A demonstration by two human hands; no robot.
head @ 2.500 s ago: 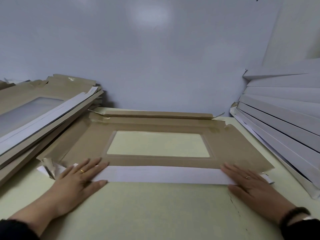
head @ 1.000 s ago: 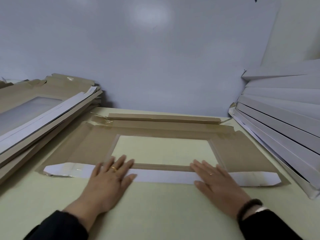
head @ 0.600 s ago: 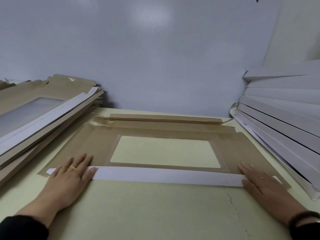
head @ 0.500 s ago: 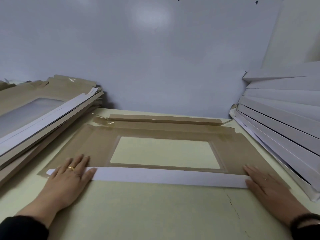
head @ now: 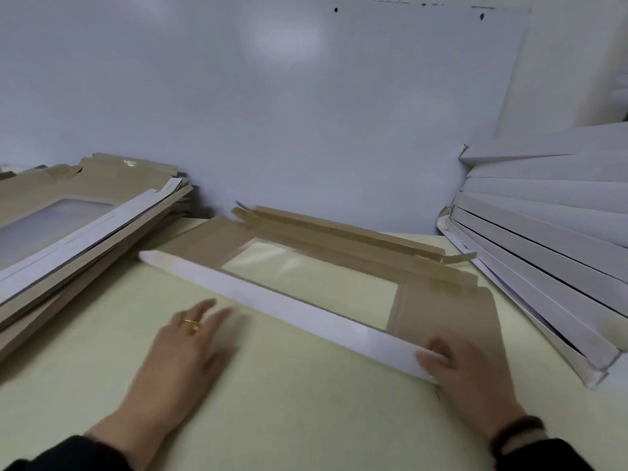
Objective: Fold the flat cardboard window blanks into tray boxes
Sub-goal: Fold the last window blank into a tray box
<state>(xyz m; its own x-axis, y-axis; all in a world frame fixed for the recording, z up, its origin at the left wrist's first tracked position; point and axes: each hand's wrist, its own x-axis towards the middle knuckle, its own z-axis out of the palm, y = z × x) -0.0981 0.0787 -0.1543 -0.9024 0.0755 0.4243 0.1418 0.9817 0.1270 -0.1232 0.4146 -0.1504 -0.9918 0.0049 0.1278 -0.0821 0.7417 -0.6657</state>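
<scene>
- Brown cardboard, the window blank [head: 441, 321] lies flat on the pale yellow-green surface [head: 289, 402] in front of me, set at a slant so its left end sits farther from me and its right end nearer.
- Its clear window [head: 306, 283] shows the surface through the film, and the near edge is turned over as a long white flap [head: 272, 300] running from upper left to lower right.
- My right hand [head: 465, 379] is at the near right end of that white flap; the fingers curl over the flap's end and hold it, thumb side toward the flap. A dark band [head: 516, 433] sits on that wrist.
- My left hand [head: 183, 351] lies flat on the surface with fingers straight and a little spread, holding nothing. It is blurred. Its fingertips reach close to the white flap near its middle, but I cannot tell whether they touch it. A gold ring [head: 192, 323] is on one finger.
- Along the far edge of the blank, brown side strips [head: 339, 229] stand partly raised, with loose tabs sticking out at both far corners.
- At my left a stack of flat blanks [head: 68, 226] lies tilted, brown with white edges, the top one showing its own window.
- At my right a stack of white folded trays [head: 550, 239] leans against the wall, fanned out, well apart from my left hand and just beside the blank's right end.
- Behind it all stands a plain pale wall [head: 272, 96].
</scene>
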